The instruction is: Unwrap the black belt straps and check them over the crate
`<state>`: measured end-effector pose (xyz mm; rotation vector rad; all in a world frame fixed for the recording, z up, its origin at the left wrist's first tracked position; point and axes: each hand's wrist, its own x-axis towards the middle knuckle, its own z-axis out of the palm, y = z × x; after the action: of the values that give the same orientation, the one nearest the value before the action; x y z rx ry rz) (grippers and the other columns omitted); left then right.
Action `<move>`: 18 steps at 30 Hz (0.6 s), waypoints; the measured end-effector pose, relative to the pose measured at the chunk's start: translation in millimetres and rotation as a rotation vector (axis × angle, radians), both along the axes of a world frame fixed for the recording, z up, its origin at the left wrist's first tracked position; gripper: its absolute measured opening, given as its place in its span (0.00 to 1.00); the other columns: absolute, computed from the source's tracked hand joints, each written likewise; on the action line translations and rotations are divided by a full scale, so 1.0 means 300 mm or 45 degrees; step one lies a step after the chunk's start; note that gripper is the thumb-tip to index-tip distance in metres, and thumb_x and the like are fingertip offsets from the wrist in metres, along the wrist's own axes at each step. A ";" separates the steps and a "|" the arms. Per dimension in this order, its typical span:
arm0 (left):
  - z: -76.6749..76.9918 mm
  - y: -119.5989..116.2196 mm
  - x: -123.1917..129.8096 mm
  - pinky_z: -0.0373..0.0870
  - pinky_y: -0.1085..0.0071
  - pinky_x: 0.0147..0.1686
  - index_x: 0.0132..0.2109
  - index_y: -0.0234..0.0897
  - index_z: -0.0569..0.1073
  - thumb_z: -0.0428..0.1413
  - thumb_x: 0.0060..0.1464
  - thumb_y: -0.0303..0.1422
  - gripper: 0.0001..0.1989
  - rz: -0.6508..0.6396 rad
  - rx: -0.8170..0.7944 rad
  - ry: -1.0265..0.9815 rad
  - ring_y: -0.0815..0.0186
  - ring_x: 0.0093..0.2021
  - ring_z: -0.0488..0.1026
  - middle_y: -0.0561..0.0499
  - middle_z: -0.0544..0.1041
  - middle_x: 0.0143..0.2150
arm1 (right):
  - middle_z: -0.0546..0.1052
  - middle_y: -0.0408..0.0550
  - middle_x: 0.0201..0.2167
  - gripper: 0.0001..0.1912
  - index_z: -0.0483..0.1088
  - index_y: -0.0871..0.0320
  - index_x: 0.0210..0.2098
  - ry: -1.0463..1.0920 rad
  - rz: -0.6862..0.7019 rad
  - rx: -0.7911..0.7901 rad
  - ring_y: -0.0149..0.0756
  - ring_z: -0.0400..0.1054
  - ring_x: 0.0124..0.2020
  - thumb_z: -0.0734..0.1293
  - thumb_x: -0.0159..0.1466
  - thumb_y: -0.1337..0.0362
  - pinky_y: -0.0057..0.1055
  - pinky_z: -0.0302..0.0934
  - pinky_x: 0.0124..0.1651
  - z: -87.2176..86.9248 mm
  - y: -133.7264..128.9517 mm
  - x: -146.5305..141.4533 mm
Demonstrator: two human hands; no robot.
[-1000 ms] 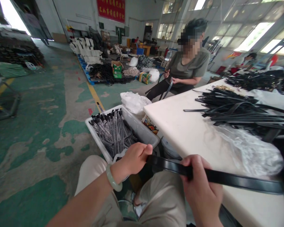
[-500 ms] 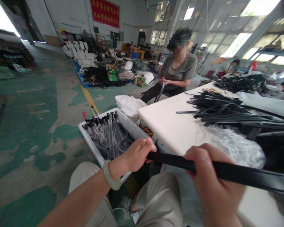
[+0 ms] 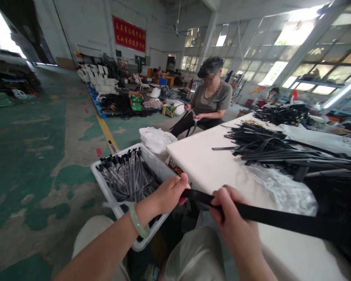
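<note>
A long flat black strap (image 3: pixel 283 219) stretches between my hands and runs off to the right. My left hand (image 3: pixel 172 193), with a pale green bangle (image 3: pixel 138 221) at the wrist, is closed around the strap's near end. A short way along it, my right hand (image 3: pixel 232 216) pinches the strap between thumb and fingers. Beyond my left forearm stands a white plastic bin (image 3: pixel 160 164) holding many grey and black straps (image 3: pixel 131 171). To the right, a pile of loose black straps (image 3: pixel 269 146) lies on the white table (image 3: pixel 199 156).
Crumpled clear plastic (image 3: pixel 289 191) lies on the table near the pile. A white plastic bag (image 3: pixel 156 139) stands behind the bin. Past the table corner sits another person (image 3: pixel 212 97) handling a strap. Pallets with stacked goods stand farther back.
My right hand has slid left along the strap, closer to my left hand. The strap's broad face shows more. The other person's hands have moved apart.
</note>
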<state>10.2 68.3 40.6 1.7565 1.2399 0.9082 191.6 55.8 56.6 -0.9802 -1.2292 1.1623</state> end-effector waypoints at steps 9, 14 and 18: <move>0.025 0.029 -0.017 0.61 0.66 0.34 0.19 0.42 0.59 0.22 0.60 0.62 0.40 0.019 0.088 0.165 0.64 0.25 0.64 0.54 0.62 0.17 | 0.61 0.37 0.15 0.19 0.69 0.53 0.29 -0.001 -0.241 0.007 0.29 0.53 0.14 0.65 0.67 0.46 0.27 0.45 0.15 0.005 0.004 0.090; 0.044 0.051 0.035 0.61 0.67 0.32 0.20 0.42 0.58 0.21 0.60 0.62 0.39 -0.012 0.125 0.158 0.64 0.26 0.66 0.53 0.63 0.18 | 0.66 0.37 0.15 0.20 0.72 0.56 0.29 -0.212 0.092 0.000 0.26 0.57 0.16 0.69 0.64 0.46 0.23 0.50 0.18 -0.020 0.004 -0.009; 0.058 0.068 0.026 0.60 0.67 0.31 0.19 0.41 0.60 0.21 0.58 0.64 0.41 0.004 0.157 0.187 0.63 0.26 0.66 0.52 0.64 0.18 | 0.72 0.39 0.19 0.19 0.73 0.57 0.39 -0.104 0.145 0.001 0.27 0.62 0.15 0.70 0.64 0.47 0.22 0.55 0.17 -0.031 0.008 -0.017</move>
<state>18.0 88.8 57.9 1.9490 1.3043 0.8872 186.5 58.4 47.4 -0.9754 -1.3654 1.2196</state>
